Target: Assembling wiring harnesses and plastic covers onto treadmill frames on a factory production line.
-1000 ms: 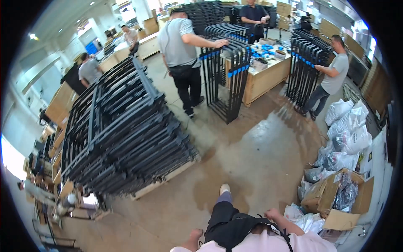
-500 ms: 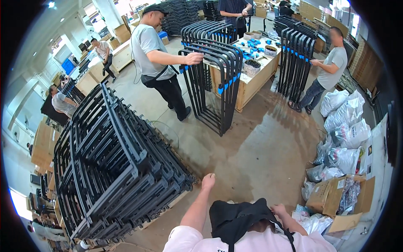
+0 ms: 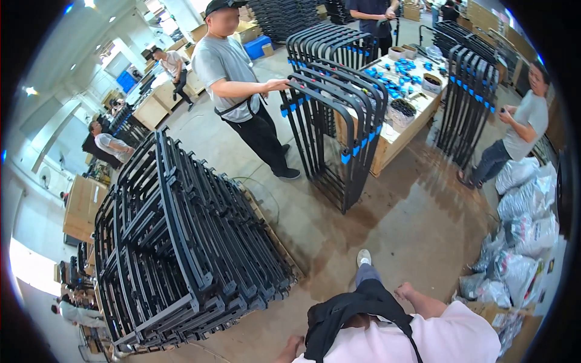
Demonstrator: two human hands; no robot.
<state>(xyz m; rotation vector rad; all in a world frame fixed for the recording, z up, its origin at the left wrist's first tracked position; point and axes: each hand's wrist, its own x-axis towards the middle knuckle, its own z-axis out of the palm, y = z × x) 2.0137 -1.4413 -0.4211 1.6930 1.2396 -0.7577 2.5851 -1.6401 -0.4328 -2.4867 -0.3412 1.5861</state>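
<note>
My right hand point(image 3: 404, 291) hangs in front of my body over the concrete floor. Its fingers look curled, and nothing shows in them. Low in the picture, my left hand point(image 3: 295, 343) is beside the black strap bag point(image 3: 348, 311) on my chest, its fingers too hidden to read. Neither hand touches the goods around me. To the left, nearest my left hand, rises a tall stack of black metal frames point(image 3: 200, 242). Ahead stands a row of black bent-tube frames with blue clips point(image 3: 345, 151); a co-worker point(image 3: 233, 85) rests a hand on its top.
A wooden worktable point(image 3: 393, 142) behind the row carries blue parts and tubs. Another co-worker point(image 3: 520, 130) stands at the right near a second row of tube frames point(image 3: 467, 103). White plastic sacks point(image 3: 520, 209) and an open carton point(image 3: 484, 311) line the right side.
I have stepped forward, and one shoe now shows ahead of me. My left hand has swung back toward my body. The co-worker at the right has turned my way, hands off the frames.
</note>
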